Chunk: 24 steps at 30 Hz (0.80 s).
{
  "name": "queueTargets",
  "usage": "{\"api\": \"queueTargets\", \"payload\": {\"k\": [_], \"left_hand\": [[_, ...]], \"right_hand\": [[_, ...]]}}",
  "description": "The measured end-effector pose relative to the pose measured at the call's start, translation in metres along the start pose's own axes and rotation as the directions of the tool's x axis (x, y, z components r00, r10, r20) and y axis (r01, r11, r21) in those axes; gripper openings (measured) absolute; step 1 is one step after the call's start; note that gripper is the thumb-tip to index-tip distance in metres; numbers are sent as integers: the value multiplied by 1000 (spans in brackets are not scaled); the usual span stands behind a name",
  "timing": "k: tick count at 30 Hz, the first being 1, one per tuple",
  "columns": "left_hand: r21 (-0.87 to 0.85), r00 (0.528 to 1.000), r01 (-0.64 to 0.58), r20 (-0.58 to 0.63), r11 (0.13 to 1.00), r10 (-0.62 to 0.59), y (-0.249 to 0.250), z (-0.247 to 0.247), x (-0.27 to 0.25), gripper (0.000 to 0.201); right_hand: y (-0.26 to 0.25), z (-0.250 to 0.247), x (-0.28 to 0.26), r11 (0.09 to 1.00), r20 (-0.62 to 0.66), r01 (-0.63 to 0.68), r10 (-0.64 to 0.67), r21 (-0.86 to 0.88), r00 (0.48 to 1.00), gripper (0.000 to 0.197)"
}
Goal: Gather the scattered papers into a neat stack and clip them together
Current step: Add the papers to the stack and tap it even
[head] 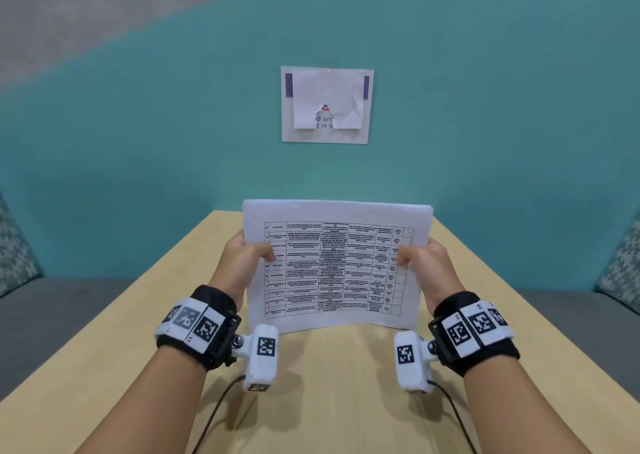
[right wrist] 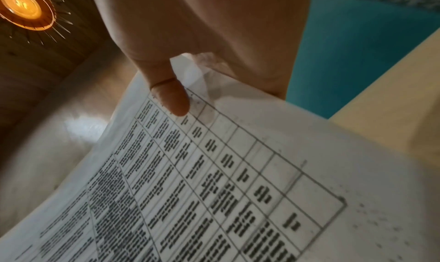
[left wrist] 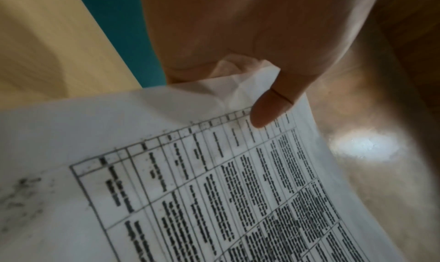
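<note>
A stack of white papers printed with a table stands nearly upright above the wooden table, its lower edge close to the tabletop. My left hand grips its left side, thumb on the printed face. My right hand grips the right side the same way. In the left wrist view the thumb presses the papers, whose edge is crumpled under the palm. The right wrist view shows the right thumb on the papers. No clip is visible.
A teal wall rises behind the table, with a paper notice pinned to it. Grey seats with patterned cushions flank the table on both sides. Cables trail from the wrist cameras across the near tabletop.
</note>
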State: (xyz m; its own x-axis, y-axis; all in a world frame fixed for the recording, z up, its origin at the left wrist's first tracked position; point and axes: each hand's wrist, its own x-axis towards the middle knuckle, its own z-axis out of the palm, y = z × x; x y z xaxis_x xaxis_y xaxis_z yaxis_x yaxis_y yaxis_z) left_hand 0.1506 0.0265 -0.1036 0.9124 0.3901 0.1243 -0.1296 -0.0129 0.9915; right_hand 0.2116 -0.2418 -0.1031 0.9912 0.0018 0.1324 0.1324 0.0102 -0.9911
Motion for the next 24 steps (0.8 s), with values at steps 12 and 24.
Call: {"api": "queueTargets", "payload": {"k": [12, 24], "left_hand": [[16, 1000, -26, -1, 1000, 26, 1, 3, 0, 42], [-75, 997, -22, -75, 997, 17, 21, -8, -1, 44]], "right_hand": [[-1, 3, -1, 999, -48, 1, 1, 44, 999, 34], [-6, -9, 7, 998, -52, 5, -8, -60, 999, 31]]}}
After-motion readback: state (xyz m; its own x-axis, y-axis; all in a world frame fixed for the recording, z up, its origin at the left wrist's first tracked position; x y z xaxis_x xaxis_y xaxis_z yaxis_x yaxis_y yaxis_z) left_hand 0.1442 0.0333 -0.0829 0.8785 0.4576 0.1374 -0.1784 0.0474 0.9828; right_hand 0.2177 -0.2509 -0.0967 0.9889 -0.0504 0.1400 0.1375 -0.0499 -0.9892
